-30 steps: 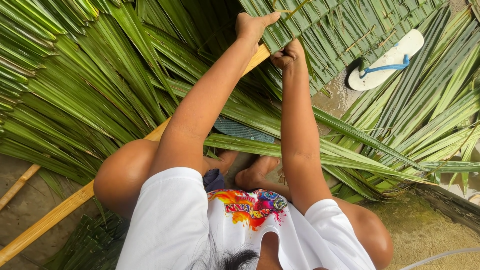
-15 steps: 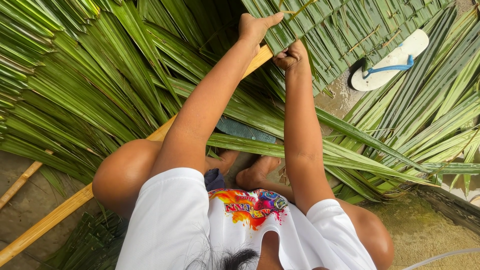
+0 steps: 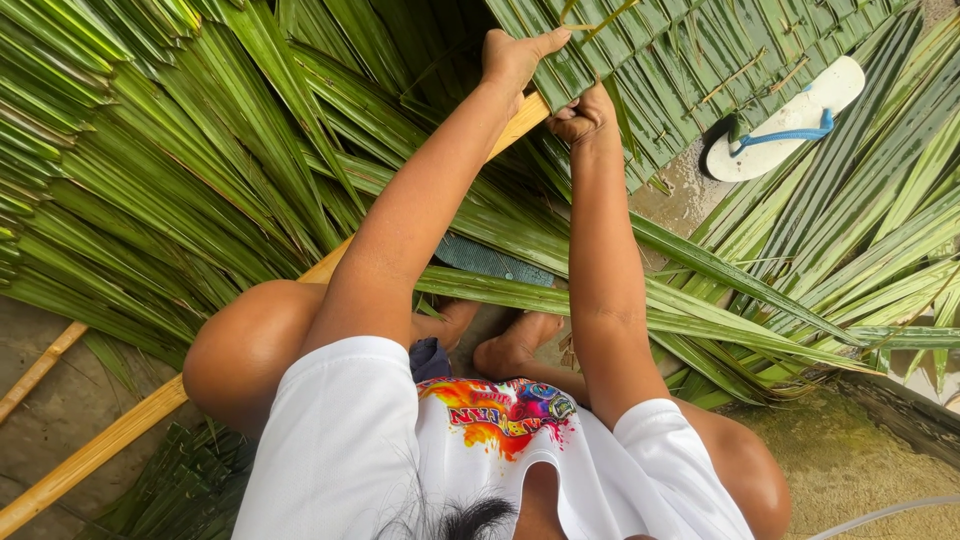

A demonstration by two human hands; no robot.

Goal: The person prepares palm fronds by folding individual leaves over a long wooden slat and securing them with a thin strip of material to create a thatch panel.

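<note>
Seen from above, a person squats on the ground among long green palm fronds. The left hand lies flat-fingered on the edge of a woven panel of palm leaves, thumb spread, pressing the folded leaves down. Just beside it, the right hand is curled into a fist — its fingers close around a leaf where it wraps over a bamboo pole. The pole runs diagonally from the lower left, under the left arm, up to both hands. A white flip-flop with blue straps lies on the panel's right side — well apart from the hands.
</note>
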